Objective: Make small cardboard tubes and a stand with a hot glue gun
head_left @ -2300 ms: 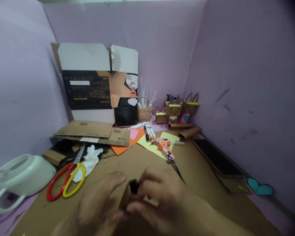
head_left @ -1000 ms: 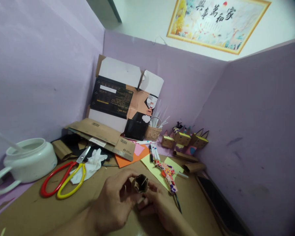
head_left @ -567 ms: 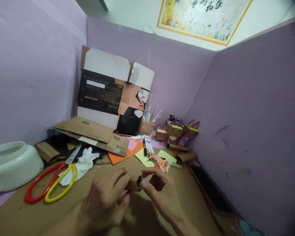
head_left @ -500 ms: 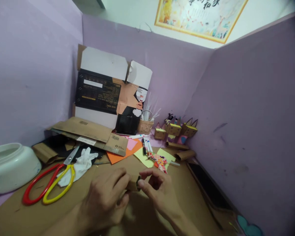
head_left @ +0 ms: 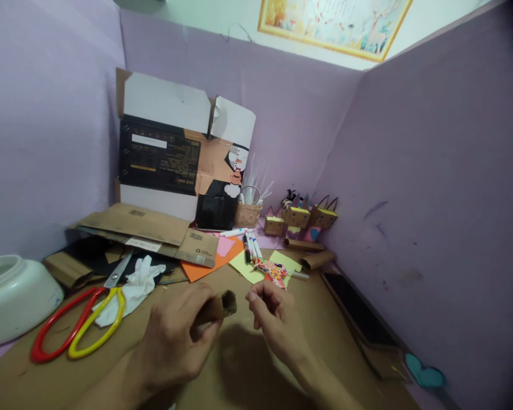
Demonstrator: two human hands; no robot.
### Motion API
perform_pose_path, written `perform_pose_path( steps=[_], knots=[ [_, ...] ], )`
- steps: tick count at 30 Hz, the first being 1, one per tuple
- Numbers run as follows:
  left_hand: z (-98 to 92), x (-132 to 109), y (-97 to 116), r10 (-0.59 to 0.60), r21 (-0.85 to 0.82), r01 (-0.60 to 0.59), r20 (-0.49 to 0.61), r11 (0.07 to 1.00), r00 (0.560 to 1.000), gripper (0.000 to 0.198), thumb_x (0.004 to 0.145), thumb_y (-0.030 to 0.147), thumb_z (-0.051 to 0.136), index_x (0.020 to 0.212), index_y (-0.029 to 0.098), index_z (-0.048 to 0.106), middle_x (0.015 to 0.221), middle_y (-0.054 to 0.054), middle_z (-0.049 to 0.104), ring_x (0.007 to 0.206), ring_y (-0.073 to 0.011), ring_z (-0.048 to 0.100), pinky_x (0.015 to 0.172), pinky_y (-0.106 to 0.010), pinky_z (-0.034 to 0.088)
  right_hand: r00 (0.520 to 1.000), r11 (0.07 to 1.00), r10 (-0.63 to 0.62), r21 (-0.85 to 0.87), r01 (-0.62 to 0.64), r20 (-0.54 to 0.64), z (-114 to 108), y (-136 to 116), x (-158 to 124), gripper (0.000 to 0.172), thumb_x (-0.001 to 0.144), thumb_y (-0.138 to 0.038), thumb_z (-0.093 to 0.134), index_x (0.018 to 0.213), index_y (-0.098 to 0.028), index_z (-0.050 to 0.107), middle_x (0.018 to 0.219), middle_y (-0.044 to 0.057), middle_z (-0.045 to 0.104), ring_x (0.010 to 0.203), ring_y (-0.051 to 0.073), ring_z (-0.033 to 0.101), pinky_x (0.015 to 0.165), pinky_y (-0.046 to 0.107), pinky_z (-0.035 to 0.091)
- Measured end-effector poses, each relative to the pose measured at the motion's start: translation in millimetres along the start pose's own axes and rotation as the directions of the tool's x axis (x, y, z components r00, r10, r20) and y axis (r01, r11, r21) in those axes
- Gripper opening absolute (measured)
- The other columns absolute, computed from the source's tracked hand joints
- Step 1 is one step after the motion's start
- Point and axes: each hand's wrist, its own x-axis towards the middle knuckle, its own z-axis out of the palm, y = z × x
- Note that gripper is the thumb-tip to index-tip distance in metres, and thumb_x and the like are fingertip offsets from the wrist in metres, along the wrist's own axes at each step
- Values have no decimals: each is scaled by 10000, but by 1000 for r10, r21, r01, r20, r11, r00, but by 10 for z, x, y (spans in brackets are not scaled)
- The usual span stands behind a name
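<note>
My left hand [head_left: 182, 333] is wrapped round a short brown cardboard tube [head_left: 217, 309]. The tube's hollow, slightly angular end points right, towards my right hand [head_left: 277, 322]. That hand is apart from the tube, its thumb and forefinger pinched and the other fingers curled. Whether a small thing sits in the pinch cannot be made out. Both hands are above the brown cardboard table surface [head_left: 325, 347]. Left of my left hand lie scissors [head_left: 96, 322] with one red and one yellow handle, beside a crumpled white tissue [head_left: 141, 285].
Behind my hands lie markers [head_left: 252, 246], a patterned scrap [head_left: 271, 271] and orange paper [head_left: 205, 266]. Cardboard animal figures [head_left: 297, 217] stand at the back right. Flattened cardboard [head_left: 154, 222] lies back left, a white pot [head_left: 17, 302] far left, a dark tablet-like slab [head_left: 359, 310] right.
My right hand has come away from the tube's end, its fingers closing into a pinch. The tube's open end now shows, turned more towards me. The camera view has shifted slightly.
</note>
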Motion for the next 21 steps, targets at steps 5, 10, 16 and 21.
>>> perform_pose_path(
  steps=[5, 10, 16, 21],
  knots=[
    [-33, 32, -11, -117, -61, 119, 43, 991, 992, 115, 760, 198, 511, 874, 185, 504, 653, 9, 548, 563, -134, 524, 530, -238, 414, 999, 997, 17, 74, -19, 27, 13, 4, -3, 382, 848, -388, 436, 552, -155, 497, 480, -36, 448, 427, 81, 436, 425, 200, 334],
    [-11, -7, -45, -142, -142, 144, 27, 979, 990, 188, 771, 223, 526, 956, 190, 522, 702, -4, 570, 600, -138, 530, 555, -239, 415, 1000, 999, 7, 52, -6, -23, 53, 60, 4, 145, 776, -285, 549, 856, -173, 593, 699, -2, 587, 492, 91, 483, 467, 217, 382],
    [-19, -40, -70, -319, -333, 338, 111, 880, 941, 240, 751, 283, 588, 974, 196, 583, 722, -17, 591, 626, -154, 527, 588, -253, 402, 999, 999, 31, 42, -31, -16, 40, 39, -2, 115, 785, -240, 518, 837, -182, 603, 545, -30, 522, 503, 116, 494, 485, 231, 369],
    [33, 47, -69, -525, -802, 561, 393, 205, 755, 346, 731, 355, 620, 1031, 188, 583, 802, -20, 601, 597, -116, 495, 518, -208, 384, 981, 942, 38, 320, -99, 190, 71, -10, -27, 354, 721, -342, 637, 1030, -179, 584, 949, 78, 632, 802, 187, 596, 702, 313, 467]
  ],
)
